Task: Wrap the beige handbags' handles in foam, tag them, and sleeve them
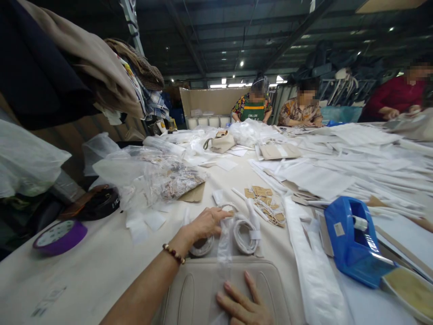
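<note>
A beige padded bag with curved seams lies flat on the table in front of me. My right hand rests on its lower right part, fingers spread. Above its top edge, my left hand reaches over a wrapped strap coil, fingers stretched to the right and thumb apart. A clear plastic strip runs from beneath those fingertips down onto the bag. Right of the strip sits a second wrapped coil, bound with a white band. The left fingertips hide part of the strip's upper end.
A blue tape dispenser stands at right, beside white plastic sleeves. Brown tags with strings lie ahead. At left are a purple tape roll and a heap of clear bags. Several people work across the table.
</note>
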{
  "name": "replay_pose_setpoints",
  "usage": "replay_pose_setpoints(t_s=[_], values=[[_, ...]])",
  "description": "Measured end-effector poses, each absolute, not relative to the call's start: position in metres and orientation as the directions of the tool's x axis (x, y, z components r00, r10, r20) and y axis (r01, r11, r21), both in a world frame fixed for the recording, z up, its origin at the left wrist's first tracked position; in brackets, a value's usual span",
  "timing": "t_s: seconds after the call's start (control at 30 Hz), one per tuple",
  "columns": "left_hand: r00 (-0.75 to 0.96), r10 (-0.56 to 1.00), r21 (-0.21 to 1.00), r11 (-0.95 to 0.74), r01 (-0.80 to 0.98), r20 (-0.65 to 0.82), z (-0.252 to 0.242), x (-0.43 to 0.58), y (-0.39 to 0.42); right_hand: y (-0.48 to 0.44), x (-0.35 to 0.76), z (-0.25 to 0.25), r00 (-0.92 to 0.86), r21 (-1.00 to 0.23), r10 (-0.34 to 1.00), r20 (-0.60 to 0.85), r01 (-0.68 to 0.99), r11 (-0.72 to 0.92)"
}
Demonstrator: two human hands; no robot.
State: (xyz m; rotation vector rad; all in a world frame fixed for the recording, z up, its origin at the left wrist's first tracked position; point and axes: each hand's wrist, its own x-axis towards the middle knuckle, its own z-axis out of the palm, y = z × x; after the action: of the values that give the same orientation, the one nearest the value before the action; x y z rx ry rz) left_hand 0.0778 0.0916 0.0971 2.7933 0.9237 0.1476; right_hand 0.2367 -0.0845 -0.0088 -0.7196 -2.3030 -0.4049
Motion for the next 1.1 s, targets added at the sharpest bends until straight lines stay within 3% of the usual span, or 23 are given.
replay_pose_setpoints(t_s=[0.27, 0.5, 0.73, 1.1], values=[[0.866, 0.500, -0.063, -0.864, 0.500, 0.019, 0.097, 0.082, 0.077, -0.083, 0.235, -0.008, -0.615, 0.118, 0.376, 0.694, 0.611, 0.782], [0.856, 0.517, -0.230, -0.832, 0.504, 0.005, 0.098, 0.087, 0.070, -0.088, 0.235, -0.022, -0.590, 0.063, 0.489, 0.643, 0.676, 0.734], [0.817, 0.576, -0.282, -0.785, 0.551, -0.009, 0.101, 0.089, 0.066, -0.087, 0.235, -0.011, -0.604, 0.113, 0.461, 0.650, 0.676, 0.728], [0.743, 0.669, -0.224, -0.721, 0.655, 0.017, 0.096, 0.091, 0.079, -0.088, 0.225, 0.006, -0.563, 0.109, 0.424, 0.710, 0.683, 0.723]])
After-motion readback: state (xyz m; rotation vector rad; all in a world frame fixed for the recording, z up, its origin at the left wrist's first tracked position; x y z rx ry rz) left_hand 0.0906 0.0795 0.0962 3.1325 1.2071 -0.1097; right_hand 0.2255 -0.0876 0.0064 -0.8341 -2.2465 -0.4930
